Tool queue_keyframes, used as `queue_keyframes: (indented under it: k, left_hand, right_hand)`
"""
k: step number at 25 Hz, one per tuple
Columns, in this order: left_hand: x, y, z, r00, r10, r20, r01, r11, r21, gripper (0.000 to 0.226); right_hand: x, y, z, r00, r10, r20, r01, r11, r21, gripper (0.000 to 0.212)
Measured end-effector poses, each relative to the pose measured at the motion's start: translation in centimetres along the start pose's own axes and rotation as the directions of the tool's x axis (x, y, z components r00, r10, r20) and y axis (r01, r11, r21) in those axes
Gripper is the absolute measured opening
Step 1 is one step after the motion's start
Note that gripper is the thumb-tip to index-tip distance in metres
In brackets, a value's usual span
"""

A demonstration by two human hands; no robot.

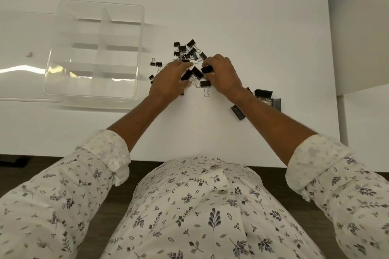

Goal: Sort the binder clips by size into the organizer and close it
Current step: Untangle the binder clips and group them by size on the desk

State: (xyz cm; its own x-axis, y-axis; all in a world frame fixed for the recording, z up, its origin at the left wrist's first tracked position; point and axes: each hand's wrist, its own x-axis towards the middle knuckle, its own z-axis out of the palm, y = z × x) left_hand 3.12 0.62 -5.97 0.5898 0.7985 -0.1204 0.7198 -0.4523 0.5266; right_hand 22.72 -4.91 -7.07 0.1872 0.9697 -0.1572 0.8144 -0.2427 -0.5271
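The right hand pinches a middle-sized binder clip, pulling it from the clip pile to sort it. I cannot tell if the left hand holds one. The open organizer waits left of both.

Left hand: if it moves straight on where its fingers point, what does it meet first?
Probably the medium binder clip at the fingertips of the left hand; whether they touch is unclear.

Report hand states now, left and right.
Left hand: fingers grip a black clip.
Right hand: fingers pinch a second clip.
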Motion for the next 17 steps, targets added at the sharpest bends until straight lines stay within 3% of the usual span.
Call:
queue_keyframes:
  k: [4, 8, 11, 14, 17]
  left_hand:
    - [2.6, 1.0, 0.3, 0.998, 0.02, 0.064, -0.022, 0.999, 0.034, 0.044]
    - [3.1, -0.5, -0.7, 0.998, -0.048, 0.045, 0.049, 0.999, -0.015, 0.031]
    - [3.0, -0.5, -0.8, 0.983, -0.183, -0.015, 0.175, 0.96, -0.219, 0.026]
    - [2.6, -0.6, -0.8, 0.946, -0.319, -0.053, 0.279, 0.889, -0.363, 0.027]
    - [3.1, 0.9, -0.4, 0.915, -0.386, -0.12, 0.293, 0.838, -0.461, 0.03]
  right_hand:
    - [-0.2, 0.7, 0.2, 0.999, 0.031, -0.017, -0.03, 0.999, 0.04, 0.03]
    - [-0.2, 2.0, -1.9, 0.973, 0.136, -0.188, -0.103, 0.979, 0.175, 0.018]
    - [0.0, 5.4, -4.4, 0.934, 0.237, -0.267, -0.179, 0.958, 0.223, 0.013]
    - [0.0, 8.8, -6.3, 0.905, 0.35, -0.24, -0.27, 0.911, 0.311, 0.02]
    - [0.1, 11.5, -7.6, 0.865, 0.455, -0.211, -0.352, 0.85, 0.391, 0.025]
